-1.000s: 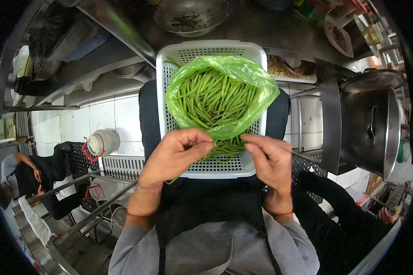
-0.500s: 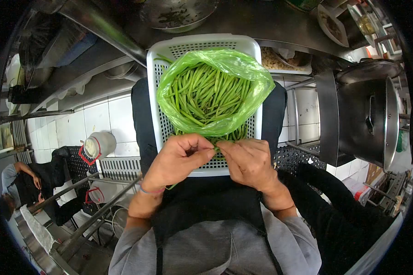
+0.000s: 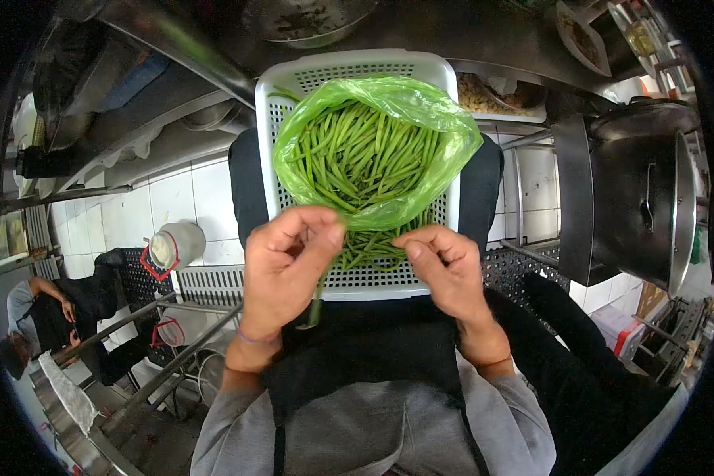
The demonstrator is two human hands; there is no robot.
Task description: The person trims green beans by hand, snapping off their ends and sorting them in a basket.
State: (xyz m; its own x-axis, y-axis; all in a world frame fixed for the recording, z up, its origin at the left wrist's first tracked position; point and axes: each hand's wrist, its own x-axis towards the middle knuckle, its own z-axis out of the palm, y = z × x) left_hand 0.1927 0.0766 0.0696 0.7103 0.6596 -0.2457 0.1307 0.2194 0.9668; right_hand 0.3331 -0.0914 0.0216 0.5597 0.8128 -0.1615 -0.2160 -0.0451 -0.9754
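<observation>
Two hands, now apart, no longer meeting: one left hand [image 3: 285, 266] clasping one dangling bean [image 3: 316, 305], one right hand [image 3: 451, 274] (its grip cannot be told). One green bag [image 3: 456, 147] of beans [image 3: 365, 159], inside one white basket [image 3: 373, 294].

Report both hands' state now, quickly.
Left hand: closed on a long, thin green bean.
Right hand: curled near the loose, slender green beans; whether it grips anything cannot be told.

Large metal pot [image 3: 623, 214], right; metal bowl [image 3: 316, 36], top; pale red-handled bucket [image 3: 184, 243], left.
</observation>
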